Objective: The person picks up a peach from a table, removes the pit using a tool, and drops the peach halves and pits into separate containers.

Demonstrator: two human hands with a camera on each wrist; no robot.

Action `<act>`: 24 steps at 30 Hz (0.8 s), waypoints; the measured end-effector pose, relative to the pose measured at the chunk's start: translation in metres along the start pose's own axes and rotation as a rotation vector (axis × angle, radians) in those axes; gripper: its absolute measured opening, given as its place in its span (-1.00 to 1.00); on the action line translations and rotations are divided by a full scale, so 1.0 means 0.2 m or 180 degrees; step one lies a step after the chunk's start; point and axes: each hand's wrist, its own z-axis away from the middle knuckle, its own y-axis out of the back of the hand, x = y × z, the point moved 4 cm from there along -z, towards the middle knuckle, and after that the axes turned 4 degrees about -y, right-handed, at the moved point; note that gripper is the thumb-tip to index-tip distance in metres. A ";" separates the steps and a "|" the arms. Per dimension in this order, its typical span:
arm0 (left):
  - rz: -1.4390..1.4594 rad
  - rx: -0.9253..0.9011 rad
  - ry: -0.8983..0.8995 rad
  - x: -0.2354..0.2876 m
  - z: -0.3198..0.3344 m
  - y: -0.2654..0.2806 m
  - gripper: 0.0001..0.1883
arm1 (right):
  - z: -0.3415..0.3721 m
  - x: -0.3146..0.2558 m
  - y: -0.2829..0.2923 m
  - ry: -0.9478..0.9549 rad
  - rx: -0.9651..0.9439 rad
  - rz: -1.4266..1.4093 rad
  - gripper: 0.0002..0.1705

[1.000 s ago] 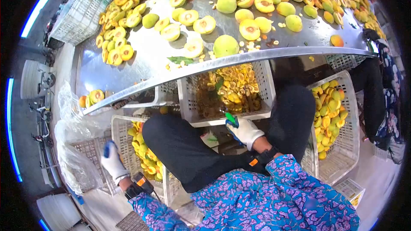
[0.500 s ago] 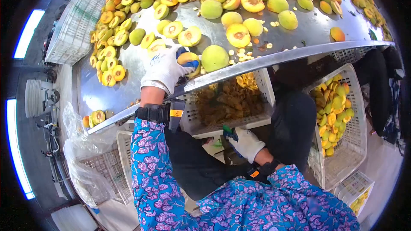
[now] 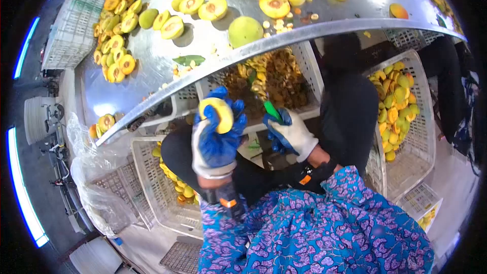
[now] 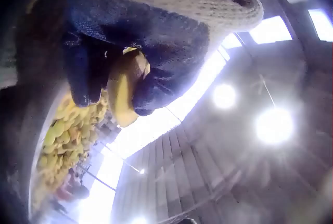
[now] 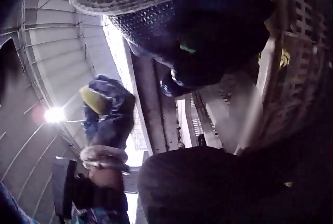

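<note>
Your left hand (image 3: pixel 215 139), in a white glove with blue coating, grips a yellow fruit piece (image 3: pixel 217 115), thumb over its face, fingers curled behind. The piece is up off the table, on the body side of the table edge; the left wrist view shows it pinched too. Your right hand (image 3: pixel 292 134), same kind of glove, is just beside, apart from the piece, fingers curled round a green handle (image 3: pixel 272 110); can't tell what the handle's far end looks like. Both hands sit above your dark trousers (image 3: pixel 350 116), in front of a pale center crate (image 3: pixel 315 73) holding yellow and brown scraps (image 3: pixel 286 78). Beyond that runs the metal table (image 3: pixel 162 73): a large green-yellow fruit (image 3: pixel 245 31) near the edge, a green leaf (image 3: pixel 188 60) left of it, cut halves (image 3: pixel 213 9) with brownish centers behind, small pale bits scattered around, and a denser spread of fruit further back and left. Left crate (image 3: pixel 153 193), beside your left leg, holds yellow-green pieces, partly hidden. Right crate (image 3: pixel 411 165), past your right leg, holds a heap of yellow, green and orange pieces (image 3: pixel 395 104). Crumpled clear plastic (image 3: pixel 94 182) hangs at far left, near the left crate.
</note>
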 end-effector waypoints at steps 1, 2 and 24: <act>0.0332 0.0229 0.0119 -0.11 0.00 0.12 -0.57 | 0.02 -0.02 0.00 -0.0187 -0.0038 -0.0208 -0.79; 0.0629 0.0536 0.0174 -0.20 0.00 0.22 -0.65 | 0.04 -0.04 0.00 -0.0209 -0.0011 -0.0079 -0.78; 0.0259 0.0460 0.0342 -0.37 -0.08 0.42 -0.57 | 0.10 0.01 -0.15 0.0653 -0.0459 0.2240 -0.70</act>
